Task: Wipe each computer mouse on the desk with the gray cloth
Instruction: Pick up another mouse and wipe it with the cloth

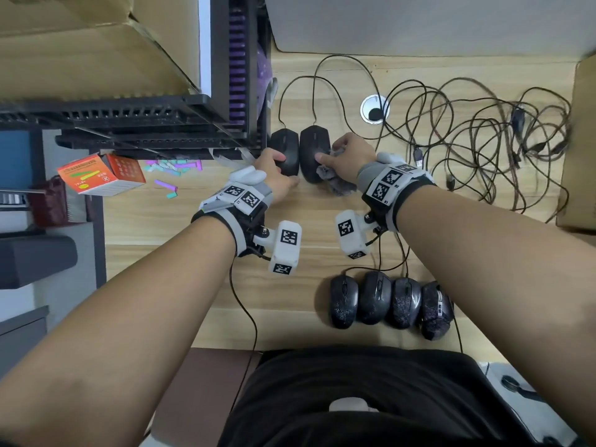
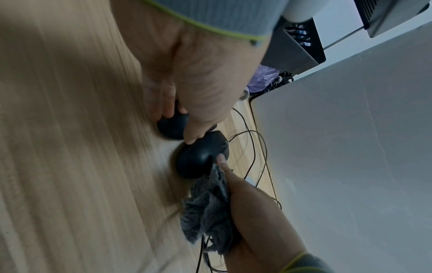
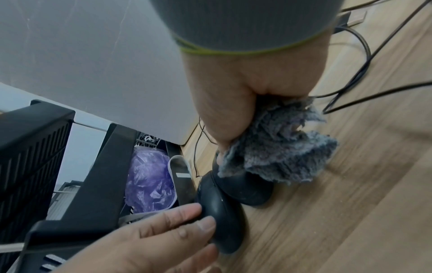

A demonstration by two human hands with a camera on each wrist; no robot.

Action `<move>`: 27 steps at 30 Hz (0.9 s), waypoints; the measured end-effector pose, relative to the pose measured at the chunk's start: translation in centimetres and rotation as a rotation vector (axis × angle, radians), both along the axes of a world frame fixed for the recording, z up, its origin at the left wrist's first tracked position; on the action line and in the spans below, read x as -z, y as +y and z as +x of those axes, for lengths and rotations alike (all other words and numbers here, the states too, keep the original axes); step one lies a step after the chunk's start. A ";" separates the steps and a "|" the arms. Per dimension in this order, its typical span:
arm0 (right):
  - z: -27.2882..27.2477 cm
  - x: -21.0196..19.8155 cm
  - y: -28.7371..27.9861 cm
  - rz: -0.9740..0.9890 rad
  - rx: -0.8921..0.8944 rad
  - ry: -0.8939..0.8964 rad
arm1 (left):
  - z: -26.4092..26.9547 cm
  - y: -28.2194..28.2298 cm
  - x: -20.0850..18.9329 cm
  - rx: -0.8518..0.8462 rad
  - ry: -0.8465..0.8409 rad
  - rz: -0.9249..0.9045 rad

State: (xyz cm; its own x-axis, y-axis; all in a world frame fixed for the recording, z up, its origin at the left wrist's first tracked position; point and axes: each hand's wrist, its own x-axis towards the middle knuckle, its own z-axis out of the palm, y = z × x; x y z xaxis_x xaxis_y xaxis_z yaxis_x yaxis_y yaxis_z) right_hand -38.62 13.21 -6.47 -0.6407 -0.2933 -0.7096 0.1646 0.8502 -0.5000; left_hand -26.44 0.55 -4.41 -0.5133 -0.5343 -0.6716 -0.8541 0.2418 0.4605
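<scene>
Two black mice lie side by side at the far middle of the wooden desk (image 1: 193,227). My left hand (image 1: 276,171) grips the left mouse (image 1: 287,146), fingers on its left flank and thumb (image 2: 194,136) between the two mice. My right hand (image 1: 346,156) holds the bunched gray cloth (image 1: 335,183) in its palm, with its thumb on top of the right mouse (image 1: 311,146). The right wrist view shows the cloth (image 3: 275,147) hanging over that mouse (image 3: 247,192), next to the left mouse (image 3: 222,218). Several more black mice (image 1: 374,298) sit in a row near the front edge.
A black rack (image 1: 161,124) stands just left of the two mice, with a purple bag (image 3: 149,181) inside. A tangle of cables (image 1: 483,140) covers the right of the desk. A cable hole (image 1: 374,109), an orange box (image 1: 100,174) and a cardboard box (image 1: 580,140) are also here.
</scene>
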 end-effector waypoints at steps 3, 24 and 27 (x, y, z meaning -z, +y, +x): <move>-0.2 -0.7 0.7 -0.001 0.003 0.000 | 0.1 0.1 -0.5 -0.011 -0.012 0.029; 7.0 -4.2 10.5 -0.229 0.095 -0.235 | 9.6 12.9 0.7 0.147 -0.216 0.257; 8.2 -3.5 12.3 -0.229 0.116 -0.222 | 11.5 15.4 2.0 0.227 -0.221 0.228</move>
State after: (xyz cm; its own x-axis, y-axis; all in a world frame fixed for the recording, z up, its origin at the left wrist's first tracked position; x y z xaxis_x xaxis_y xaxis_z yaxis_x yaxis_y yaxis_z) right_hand -30.38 25.46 -2.94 -0.5161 -0.3950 -0.7600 0.3802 0.6894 -0.6165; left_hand -14.99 15.92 -6.41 -0.4312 -0.2479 -0.8675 -0.8752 0.3487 0.3354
